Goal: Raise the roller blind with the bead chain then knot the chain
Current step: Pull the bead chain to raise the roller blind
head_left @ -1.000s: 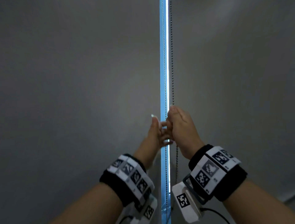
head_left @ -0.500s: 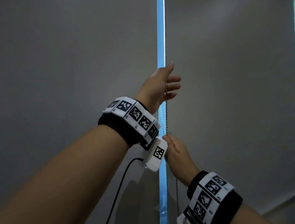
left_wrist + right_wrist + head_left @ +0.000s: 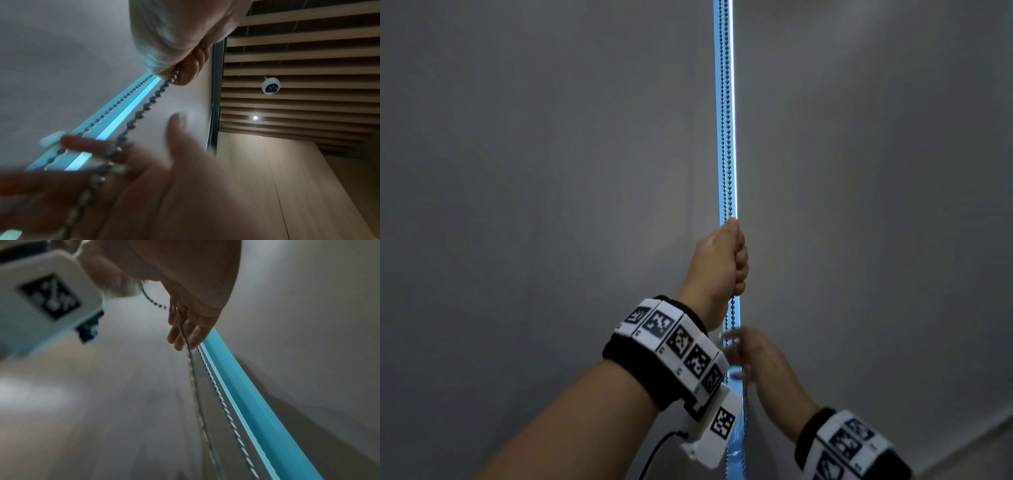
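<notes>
Right hand (image 3: 760, 356) motion-blurred

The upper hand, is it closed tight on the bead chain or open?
Closed. The left hand is a fist around the bead chain, which enters at the top and exits at the bottom.

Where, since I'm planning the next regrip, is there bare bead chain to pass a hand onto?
Free: the bead chain above the left hand and its grip, both strands bare to the frame's top, flanked by grey blinds. Free too below the right hand. Crowded: the short stretch between left wrist and right hand, whose blurred fingers lie along the chain.
</notes>
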